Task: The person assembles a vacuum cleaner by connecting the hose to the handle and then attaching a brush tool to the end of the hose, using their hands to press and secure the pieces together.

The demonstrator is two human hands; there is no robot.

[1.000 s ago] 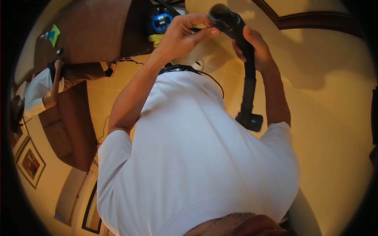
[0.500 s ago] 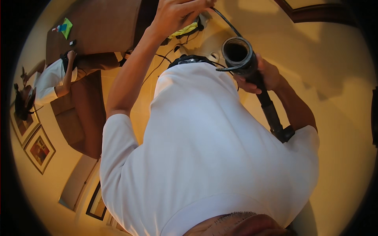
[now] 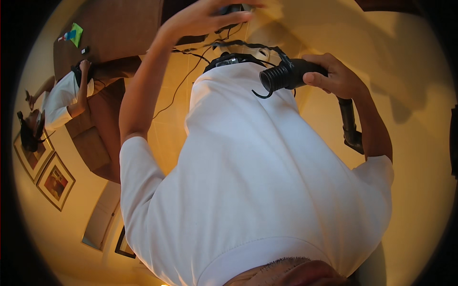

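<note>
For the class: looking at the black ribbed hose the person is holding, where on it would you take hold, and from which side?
Best on the smooth black collar just behind the ribbed end of the hose, where the right hand already wraps it. Come from the right, behind the open mouth, which points left. The smooth collar probably gives a firmer grip than the ribs, and the mouth stays clear.

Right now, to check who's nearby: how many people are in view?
2: one in a white shirt fills the centre, right hand gripping a black ribbed tube; another person at upper left. Others may be hidden.
</note>
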